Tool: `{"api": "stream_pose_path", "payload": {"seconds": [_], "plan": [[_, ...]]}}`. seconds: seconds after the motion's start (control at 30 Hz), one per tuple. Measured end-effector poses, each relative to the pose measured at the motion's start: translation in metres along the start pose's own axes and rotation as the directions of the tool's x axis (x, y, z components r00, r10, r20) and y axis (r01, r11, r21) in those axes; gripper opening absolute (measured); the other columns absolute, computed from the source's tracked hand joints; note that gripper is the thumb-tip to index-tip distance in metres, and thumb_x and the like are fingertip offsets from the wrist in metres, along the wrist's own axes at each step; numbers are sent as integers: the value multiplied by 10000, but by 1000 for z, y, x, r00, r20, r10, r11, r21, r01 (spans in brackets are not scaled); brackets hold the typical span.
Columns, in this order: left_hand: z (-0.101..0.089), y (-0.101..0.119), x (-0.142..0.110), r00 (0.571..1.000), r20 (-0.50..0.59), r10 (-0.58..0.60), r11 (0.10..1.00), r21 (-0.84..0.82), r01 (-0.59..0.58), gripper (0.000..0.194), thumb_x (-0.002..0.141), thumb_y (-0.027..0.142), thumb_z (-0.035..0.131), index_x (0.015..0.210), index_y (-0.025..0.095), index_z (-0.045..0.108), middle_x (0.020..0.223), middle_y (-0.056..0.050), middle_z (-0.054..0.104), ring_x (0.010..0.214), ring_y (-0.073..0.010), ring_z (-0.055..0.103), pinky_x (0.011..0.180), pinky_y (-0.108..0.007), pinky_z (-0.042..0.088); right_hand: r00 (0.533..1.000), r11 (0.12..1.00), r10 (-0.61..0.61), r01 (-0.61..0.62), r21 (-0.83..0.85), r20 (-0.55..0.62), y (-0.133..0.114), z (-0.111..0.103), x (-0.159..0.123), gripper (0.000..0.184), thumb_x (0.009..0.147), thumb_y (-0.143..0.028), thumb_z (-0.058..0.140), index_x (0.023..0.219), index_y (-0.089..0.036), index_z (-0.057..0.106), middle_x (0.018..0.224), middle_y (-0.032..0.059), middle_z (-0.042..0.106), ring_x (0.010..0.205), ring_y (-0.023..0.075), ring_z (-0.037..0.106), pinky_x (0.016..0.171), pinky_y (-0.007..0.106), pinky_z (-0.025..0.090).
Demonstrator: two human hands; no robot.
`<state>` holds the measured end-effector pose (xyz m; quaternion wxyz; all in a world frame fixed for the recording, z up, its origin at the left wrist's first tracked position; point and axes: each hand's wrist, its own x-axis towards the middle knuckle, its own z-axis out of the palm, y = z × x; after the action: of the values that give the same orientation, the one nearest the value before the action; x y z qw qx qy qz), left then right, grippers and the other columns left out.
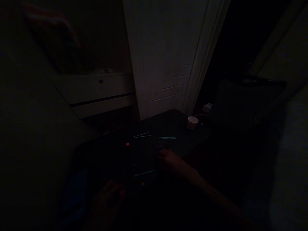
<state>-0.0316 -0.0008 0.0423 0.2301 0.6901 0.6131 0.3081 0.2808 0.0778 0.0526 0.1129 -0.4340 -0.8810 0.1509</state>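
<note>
The scene is very dark. My left hand [108, 197], low in the view, has its fingers curled round a small red lump [122, 192]. My right hand [169, 159] reaches over the dark table, its fingers bent together; what they hold, if anything, is hidden. Just beyond its fingertips lie a few purple and blue pieces [158, 146]. A pale blue plastic knife [167, 138] rests farther back. Between my hands is a thin pale blue tool [144, 173], with a small orange lump [142, 183] near it. Another orange-red lump [127, 144] sits farther left.
Two thin sticks [142, 134] lie towards the back of the dark table [173, 117]. A white paper cup [192, 123] stands at the back right. Behind are a pale door [166, 57] and a drawer unit [101, 91]. Something blue [74, 192] is at the lower left.
</note>
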Motion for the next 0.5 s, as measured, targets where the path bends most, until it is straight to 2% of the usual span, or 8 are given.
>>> {"api": "stream_pose_path", "payload": {"seconds": [0.17,0.27,0.3,0.33,0.37,0.4,0.43,0.5], "plan": [[-5,4,-1,990,-134,-40,999,-19,38,296,795,560,718,771,286,827,758,-20,809,615,-222,764,551,-304,618,992,996,43,-33,84,-122,6,-1,-10,142,1019,-90,657,980,-153,779,1094,126,746,1064,267,709,985,452,537],[-6,15,-6,970,-233,-65,994,-103,42,299,796,573,778,880,291,830,863,-21,844,719,-231,803,615,-293,656,971,980,53,-6,197,-235,-14,2,-19,113,1058,-187,674,1082,-160,781,1104,105,764,1020,206,737,911,336,589],[-6,21,-9,972,-228,-52,992,-123,25,304,800,577,789,908,295,829,902,-23,851,771,-238,816,669,-297,674,958,968,48,25,248,-283,-25,3,-22,115,1060,-224,690,1103,-165,779,1098,90,774,1005,184,747,896,301,598],[-4,27,-12,975,-218,-32,991,-135,2,304,815,581,785,925,301,827,931,-25,855,822,-244,825,729,-305,686,938,946,38,77,314,-345,-37,3,-24,127,1060,-266,702,1103,-177,782,1069,70,787,984,169,757,885,281,605],[-3,33,-16,979,-202,-11,990,-141,-18,309,815,590,791,937,309,828,952,-25,857,876,-255,830,793,-318,691,889,886,44,176,430,-455,-50,4,-26,135,1044,-294,730,1077,-180,794,1027,63,804,947,173,769,868,285,615],[-1,39,-20,992,-123,20,990,-138,-37,302,841,575,788,992,317,829,1015,-29,860,957,-267,828,872,-339,685,837,817,55,276,506,-545,-63,3,-28,145,1032,-322,749,1052,-190,805,980,53,815,899,172,777,828,282,622],[1,44,-24,988,-154,26,989,-140,-48,290,888,574,746,1004,320,825,1020,-29,858,967,-268,826,892,-354,684,801,766,66,341,544,-596,-74,3,-30,147,1020,-334,764,1031,-196,813,950,49,823,871,172,783,804,278,626],[4,51,-30,983,-180,23,983,-175,-55,309,937,585,694,1040,319,814,1054,-26,852,967,-256,824,902,-352,685,777,713,60,406,572,-627,-90,0,-32,143,1015,-330,772,1042,-200,822,952,53,828,863,173,787,793,277,632]]}}
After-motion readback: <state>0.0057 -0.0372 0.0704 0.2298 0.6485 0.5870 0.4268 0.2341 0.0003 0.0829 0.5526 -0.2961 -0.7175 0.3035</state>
